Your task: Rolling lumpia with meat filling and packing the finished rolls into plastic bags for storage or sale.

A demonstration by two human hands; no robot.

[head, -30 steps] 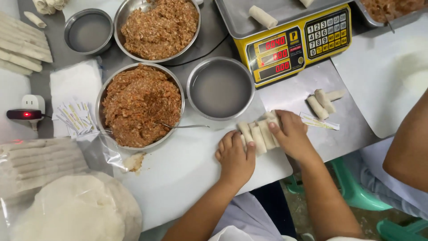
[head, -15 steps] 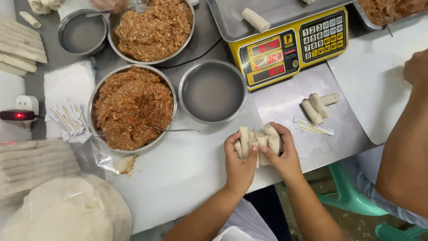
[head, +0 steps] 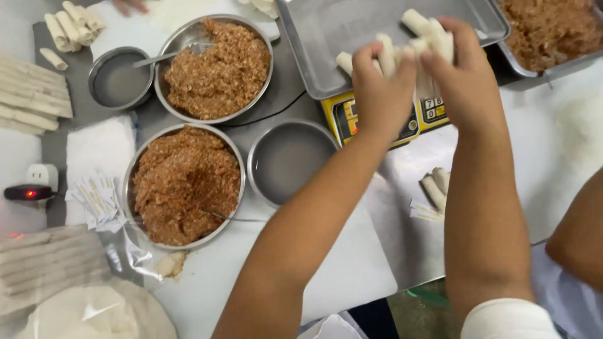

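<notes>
Nearest on the bench [head: 339,282] sits a bowl of minced filling [head: 183,186]. Farther off, the left hand [head: 382,86] and right hand [head: 463,74] clasp a bunch of white rolls [head: 428,36] between them, held above the metal tray [head: 326,37] on the yellow scale [head: 344,119].

Bright, even overhead light fills the view, and shadows under the bowls are short and soft. Dull glare sits on the steel tray [head: 326,37] at the table's far edge and on the rim of the empty bowl [head: 290,162]. The left hand [head: 381,88] and right hand [head: 466,78], with the rolls [head: 422,30] between them, are smeared by motion blur. The table's right edge washes out pale, and the near corners look soft.
</notes>
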